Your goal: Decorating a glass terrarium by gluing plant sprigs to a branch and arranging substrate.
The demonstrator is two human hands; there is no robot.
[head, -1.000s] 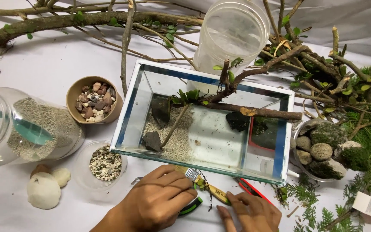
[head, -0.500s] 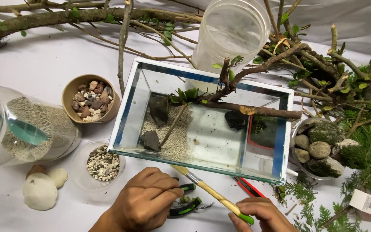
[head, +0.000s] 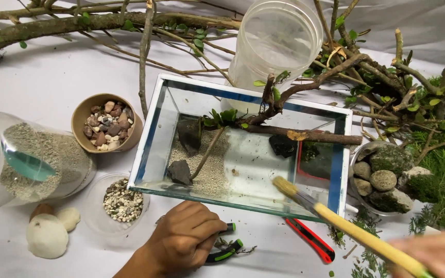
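Our right hand (head: 436, 255), blurred, fingers closed round the yellow-handled wooden paintbrush (head: 346, 226), slants its bristles up-left over the rectangular glass tank's (head: 153, 121) near rim, while our left fingers (head: 209, 229) curl over black-and-green pliers (head: 222, 252).

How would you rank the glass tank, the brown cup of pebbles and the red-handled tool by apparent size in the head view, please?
1. Glass tank, by far the largest.
2. Brown cup of pebbles.
3. Red-handled tool, slimmer, though about as long as the cup is wide; part of it lies behind the tank, so ranks two and three are unsure.
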